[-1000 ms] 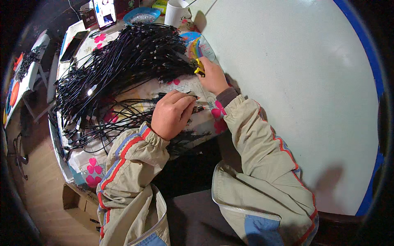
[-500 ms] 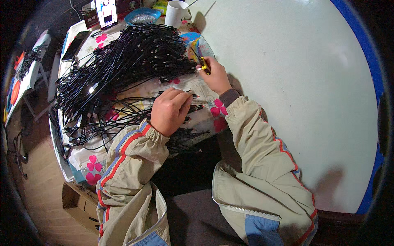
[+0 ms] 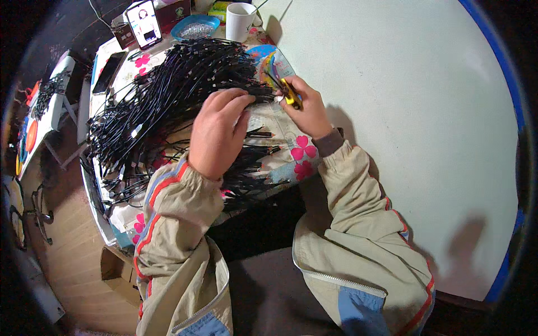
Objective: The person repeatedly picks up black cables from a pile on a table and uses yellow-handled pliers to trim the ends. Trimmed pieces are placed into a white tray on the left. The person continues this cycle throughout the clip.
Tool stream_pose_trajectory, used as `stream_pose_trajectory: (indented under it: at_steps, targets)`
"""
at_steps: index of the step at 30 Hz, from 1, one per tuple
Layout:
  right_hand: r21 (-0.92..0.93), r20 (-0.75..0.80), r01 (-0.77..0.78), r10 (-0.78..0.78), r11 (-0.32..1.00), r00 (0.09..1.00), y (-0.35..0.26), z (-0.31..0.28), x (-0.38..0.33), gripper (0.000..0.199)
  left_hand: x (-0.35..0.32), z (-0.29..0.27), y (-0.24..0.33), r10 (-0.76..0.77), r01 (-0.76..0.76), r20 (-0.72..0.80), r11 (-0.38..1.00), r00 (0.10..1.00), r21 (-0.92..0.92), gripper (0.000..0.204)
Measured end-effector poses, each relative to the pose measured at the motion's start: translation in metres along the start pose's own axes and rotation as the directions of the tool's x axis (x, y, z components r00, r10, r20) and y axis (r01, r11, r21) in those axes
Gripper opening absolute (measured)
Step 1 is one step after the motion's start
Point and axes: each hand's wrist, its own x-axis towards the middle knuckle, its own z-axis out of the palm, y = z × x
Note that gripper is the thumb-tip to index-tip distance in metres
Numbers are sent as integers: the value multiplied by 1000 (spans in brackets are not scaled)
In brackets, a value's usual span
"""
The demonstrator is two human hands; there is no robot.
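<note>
A large heap of black cables (image 3: 179, 84) with small metal connectors lies on the flower-patterned table cover. My left hand (image 3: 218, 131) is over the heap's right end. Its fingers bend forward at the cable ends, with the thumb apart, and nothing shows between them. To the right, my right hand (image 3: 308, 109) is closed round small pliers (image 3: 292, 96) with yellow-and-black handles, the dark jaws pointing up and left. Nearer to me, below my left hand, a second bunch of black cables (image 3: 252, 182) lies with its ends pointing right.
At the back stand a lit phone (image 3: 143, 25), a blue dish (image 3: 195, 27) of small shiny pieces and a white mug (image 3: 240, 22). A dark phone (image 3: 109, 73) lies at the left. A white tabletop (image 3: 403, 112) spreads to the right; a cardboard box (image 3: 120, 274) sits below the left edge.
My left hand has moved from the nearer bunch up and left to the big heap. My right hand, still holding the pliers, has shifted slightly right and nearer. The whole view has tilted a little.
</note>
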Motion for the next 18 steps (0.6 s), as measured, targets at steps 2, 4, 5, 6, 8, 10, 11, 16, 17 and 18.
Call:
stream_pose_trajectory:
  at_steps: [2, 4, 5, 6, 8, 10, 11, 16, 17, 18]
  targets:
    - [-8, 46, 134, -133, 991, 990, -17, -5, -1, 35, 13, 19, -5, 100, -100, 0, 991, 995, 86, 25]
    - [-26, 58, 212, -210, 977, 976, -30, -7, -4, 43, 13, 36, -9, 25, -27, 51, 999, 998, 34, 16]
    - [-83, 43, 258, -255, 963, 966, -34, -7, -3, 45, 10, 40, -11, 42, -44, 26, 995, 999, 88, 13]
    - [-143, 33, 300, -299, 943, 954, -37, -8, -4, 47, 4, 43, -11, 42, -44, 23, 989, 999, 141, 12]
    - [76, -43, 69, -65, 995, 997, -43, -10, -14, 40, -6, 49, -10, 43, -41, -4, 978, 999, 203, 11]
    - [398, -133, -157, 226, 904, 965, -49, -7, -30, 35, -12, 52, -9, -13, 13, -9, 998, 1000, 60, 15]
    - [408, -62, -323, 379, 854, 924, -52, -11, -38, 28, -14, 53, -8, -40, 39, -39, 999, 998, -21, 17]
    - [336, 254, -635, 583, 695, 772, -62, -5, -65, 27, -16, 61, -4, -268, 248, -7, 901, 963, -355, 20]
    - [409, 314, -614, 528, 675, 789, -64, -7, -68, 30, -16, 62, -4, -249, 229, -18, 916, 968, -329, 19]
    - [357, 334, -639, 546, 681, 768, -65, -6, -67, 31, -17, 62, -4, -231, 213, -30, 932, 972, -294, 18]
